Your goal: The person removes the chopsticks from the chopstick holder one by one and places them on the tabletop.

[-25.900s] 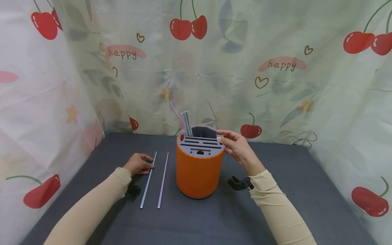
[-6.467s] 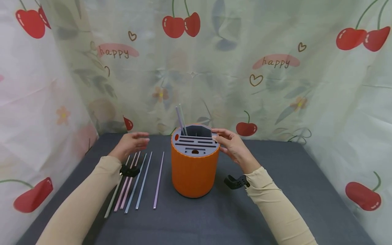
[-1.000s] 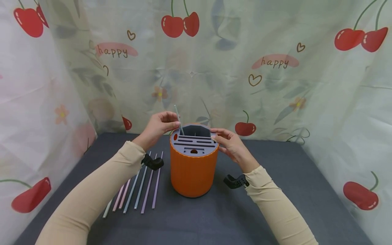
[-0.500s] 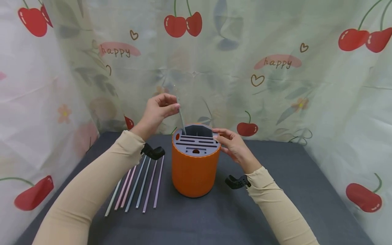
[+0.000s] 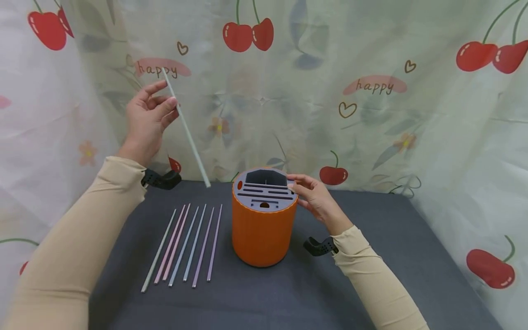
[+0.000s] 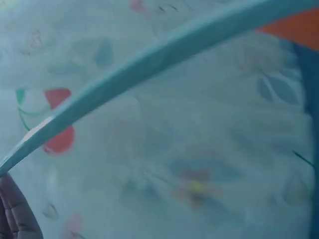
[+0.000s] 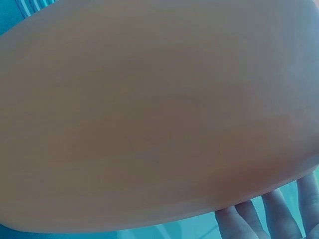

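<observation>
My left hand [image 5: 148, 117] is raised at the left, pinching a pale green chopstick [image 5: 190, 142] between thumb and fingers. The chopstick slants down to the right, its lower end in the air left of an orange knife block [image 5: 264, 236]. In the left wrist view this chopstick [image 6: 144, 64] crosses the upper picture, close and blurred. My right hand [image 5: 316, 197] grips the block's right rim, thumb on top. The block's wall [image 7: 149, 129] fills most of the right wrist view, with fingers [image 7: 279, 214] showing past its edge.
Several chopsticks in green, pink, blue and purple [image 5: 198, 247] lie roughly side by side on the dark tablecloth [image 5: 268, 298], left of the block. The block's top has slots and a wide rear opening [image 5: 266, 177]. A cherry-print curtain [image 5: 288, 123] hangs behind.
Earlier, chopsticks stood in the block and fewer lay on the cloth. Over the last second my left hand lifted the green one out and moved left. My right hand stayed on the rim.
</observation>
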